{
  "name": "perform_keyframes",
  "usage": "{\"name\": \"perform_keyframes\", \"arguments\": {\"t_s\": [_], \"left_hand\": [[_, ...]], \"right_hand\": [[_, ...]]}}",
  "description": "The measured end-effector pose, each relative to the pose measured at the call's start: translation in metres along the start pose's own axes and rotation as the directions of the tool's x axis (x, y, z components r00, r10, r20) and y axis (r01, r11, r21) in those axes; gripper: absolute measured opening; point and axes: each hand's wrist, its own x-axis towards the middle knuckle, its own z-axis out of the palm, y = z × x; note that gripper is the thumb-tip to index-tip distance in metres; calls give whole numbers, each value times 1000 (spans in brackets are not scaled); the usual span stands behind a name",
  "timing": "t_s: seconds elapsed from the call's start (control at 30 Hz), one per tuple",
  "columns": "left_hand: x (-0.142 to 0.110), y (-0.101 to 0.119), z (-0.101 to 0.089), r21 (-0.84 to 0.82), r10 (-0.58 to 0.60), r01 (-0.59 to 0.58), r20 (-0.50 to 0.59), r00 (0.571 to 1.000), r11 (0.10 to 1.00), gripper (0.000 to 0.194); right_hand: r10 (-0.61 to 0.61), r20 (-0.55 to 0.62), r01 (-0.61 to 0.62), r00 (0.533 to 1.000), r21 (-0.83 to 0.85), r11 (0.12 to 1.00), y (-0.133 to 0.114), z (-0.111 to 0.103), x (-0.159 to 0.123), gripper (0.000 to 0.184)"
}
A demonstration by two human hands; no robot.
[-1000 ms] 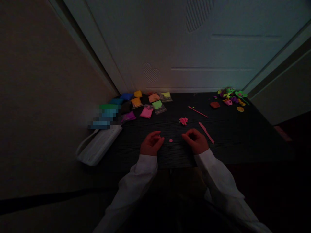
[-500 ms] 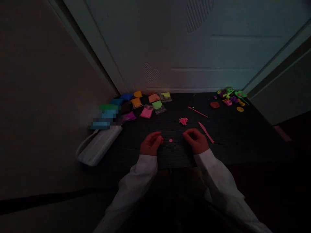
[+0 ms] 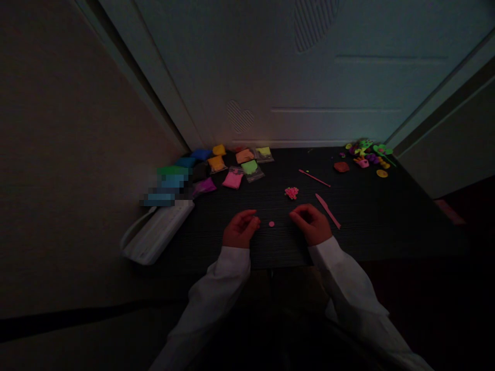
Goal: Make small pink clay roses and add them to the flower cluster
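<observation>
"While the left hand (image 3: pixel 240 229) and the right hand (image 3: pixel 312 225) face each other over the dark desk (image 3: pixel 371 221), where is the small pink disc (image 3: pixel 271 224)?"

"Between them, flat on the desk, touching neither."

"And the fingers?"

"Curled inward on both hands; I cannot tell whether they grip anything. Beyond the disc sits a pink bead cluster (image 3: pixel 292 192); a pink knife (image 3: pixel 328 211) lies near the right hand."

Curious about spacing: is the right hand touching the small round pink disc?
Apart. The head view shows dark tabletop between the right hand and the pink disc.
</observation>
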Motion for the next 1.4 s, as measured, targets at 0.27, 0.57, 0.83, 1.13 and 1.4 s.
{"name": "perform_keyframes", "arguments": {"t_s": [0.27,0.57,0.83,1.13,1.4], "left_hand": [[0,0,0,-24,-1,1,8,1000,1000,24],[1,-1,0,-17,-8,8,2,1000,1000,24],[1,-2,-1,-28,-33,33,7,999,999,28],[1,-1,-1,-32,-47,48,21,999,998,31],[-1,0,0,-13,-26,26,23,999,1000,28]], "right_hand": [[-24,-24,24,999,-28,999,2,0,0,18],[-64,13,64,998,-63,996,0,-1,1,18],[-59,46,61,997,-63,996,-3,-1,0,18],[-25,10,25,1000,-72,997,-2,-2,1,20],[-63,46,67,997,-76,995,-3,-2,1,18]]}}
